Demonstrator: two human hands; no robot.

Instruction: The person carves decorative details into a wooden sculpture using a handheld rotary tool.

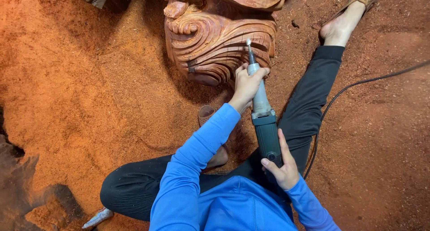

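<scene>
The die grinder (265,123), a long green-bodied power tool with a grey metal neck, lies nearly upright in the view between my two hands, its small rounded burr (248,42) set against the carved wood sculpture (215,38). My left hand (247,85) is closed around the grey neck just behind the collet, fingers wrapped over the front and thumb tucked behind, so the grip is clamped fully on the tool. My right hand (282,166) is closed on the rear of the green body, forefinger laid along its side and the remaining fingers curled beneath; it too is clamped on the tool. The burr meets the sculpture at the right edge of a band of swirling, layered grooves cut in reddish wood. No label is legible on the tool from this angle. A small cup-shaped container (206,113) stands in the sawdust just left of my left forearm, below the sculpture; its contents cannot be told. A black power cable (345,92) runs from behind my right arm across the ground to the right edge. Red-orange sawdust (89,87) covers the floor all round. My blue sleeves (201,155), dark trousers (309,101) and bare foot (340,27) frame the work.
</scene>
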